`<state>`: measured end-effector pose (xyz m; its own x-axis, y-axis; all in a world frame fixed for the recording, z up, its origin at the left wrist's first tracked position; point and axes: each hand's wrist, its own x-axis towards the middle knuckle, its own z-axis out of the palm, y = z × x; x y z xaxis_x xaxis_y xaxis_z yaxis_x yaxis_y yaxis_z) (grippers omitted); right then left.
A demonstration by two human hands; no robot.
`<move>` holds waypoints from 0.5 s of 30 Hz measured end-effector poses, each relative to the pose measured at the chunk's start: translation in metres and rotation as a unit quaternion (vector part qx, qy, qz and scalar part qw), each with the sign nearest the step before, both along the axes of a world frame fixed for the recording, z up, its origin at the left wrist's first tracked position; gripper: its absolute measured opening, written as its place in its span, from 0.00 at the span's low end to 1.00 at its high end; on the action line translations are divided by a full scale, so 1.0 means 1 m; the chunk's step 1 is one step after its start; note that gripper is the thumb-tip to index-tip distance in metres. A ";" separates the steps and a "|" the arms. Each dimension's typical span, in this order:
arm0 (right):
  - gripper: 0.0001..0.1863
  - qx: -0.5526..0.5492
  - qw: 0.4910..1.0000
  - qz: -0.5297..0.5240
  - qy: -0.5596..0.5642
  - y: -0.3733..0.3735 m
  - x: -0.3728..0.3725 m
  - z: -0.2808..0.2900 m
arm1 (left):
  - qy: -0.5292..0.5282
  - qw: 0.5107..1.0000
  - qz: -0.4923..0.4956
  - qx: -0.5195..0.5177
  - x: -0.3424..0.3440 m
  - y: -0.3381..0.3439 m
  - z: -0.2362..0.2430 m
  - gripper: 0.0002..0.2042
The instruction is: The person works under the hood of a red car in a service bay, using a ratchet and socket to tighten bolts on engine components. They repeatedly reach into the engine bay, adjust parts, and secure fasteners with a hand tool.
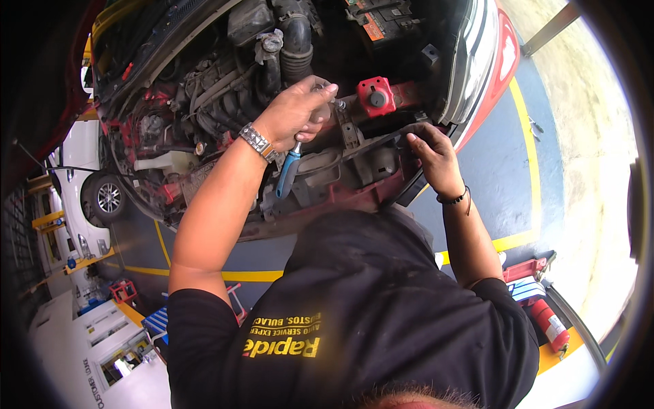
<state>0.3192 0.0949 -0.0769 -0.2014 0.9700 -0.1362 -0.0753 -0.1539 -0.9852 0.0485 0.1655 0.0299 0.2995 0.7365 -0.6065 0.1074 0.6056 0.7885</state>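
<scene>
My left hand [298,114], with a metal watch on its wrist, is closed around the upper part of a blue-handled ratchet [289,174]. The handle hangs down below my palm, and my fingers hide the tool's head. Just right of my fingertips is a small metal socket or bolt end [340,104], by an upright metal bracket [351,135] on the car's front crossmember. My right hand [436,153] is at the front corner under the headlight [475,61]. Its fingers are bent and closed on a thin black strip [385,140]; their tips are partly hidden.
A red square mount [376,97] with a black centre sits between my hands. Beyond lie a black intake hose [295,41] and a battery [385,20]. A fire extinguisher [549,326] stands at lower right; a white car [82,184] is at left.
</scene>
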 end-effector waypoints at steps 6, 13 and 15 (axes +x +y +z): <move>0.12 0.005 1.000 0.003 0.022 -0.008 -0.007 -0.005 | 0.053 0.998 0.032 0.021 -0.057 -0.029 0.024 0.11; 0.12 -0.022 0.998 0.012 0.054 -0.010 -0.005 -0.017 | 0.064 0.975 0.207 -0.037 -0.110 -0.051 -0.012 0.15; 0.12 0.002 0.999 0.010 0.041 -0.008 -0.003 -0.014 | 0.043 0.972 0.229 -0.037 -0.111 -0.054 -0.022 0.16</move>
<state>0.3160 0.0871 -0.0906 -0.2308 0.9662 -0.1149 -0.1535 -0.1528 -0.9763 -0.0622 0.1118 0.0083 -0.1029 0.7336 -0.6717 -0.1238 0.6606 0.7404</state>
